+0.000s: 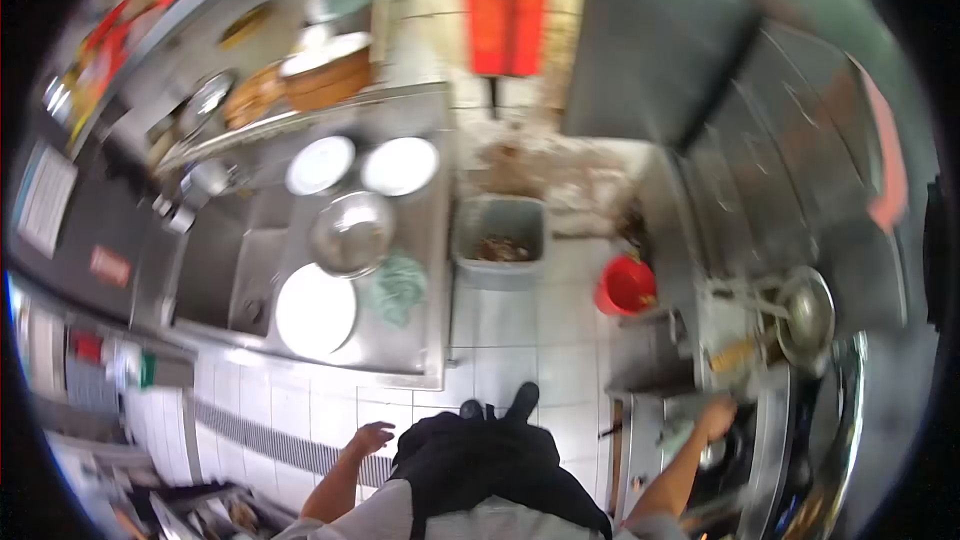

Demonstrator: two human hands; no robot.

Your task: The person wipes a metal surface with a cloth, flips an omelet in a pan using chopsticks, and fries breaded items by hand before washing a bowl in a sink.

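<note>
My left hand (374, 437) hangs over the tiled floor at lower centre, its fingers apart and nothing in them. At the lower right, my right hand (716, 420) is closed at the stove counter (640, 460); what it holds is too small and blurred to tell. A pale green cloth (677, 434) lies just left of that hand. Above it are a wooden-coloured handle (733, 355) and a large metal bowl (806, 320) with a ladle in it.
The steel sink counter (400, 368) at left bears white plates (316, 310), a metal bowl (353, 233) and a green plastic bag (398, 288). A grey bin (500, 275) and a red bucket (628, 285) stand on the floor ahead. An orange-red panel (505, 10) is beyond them.
</note>
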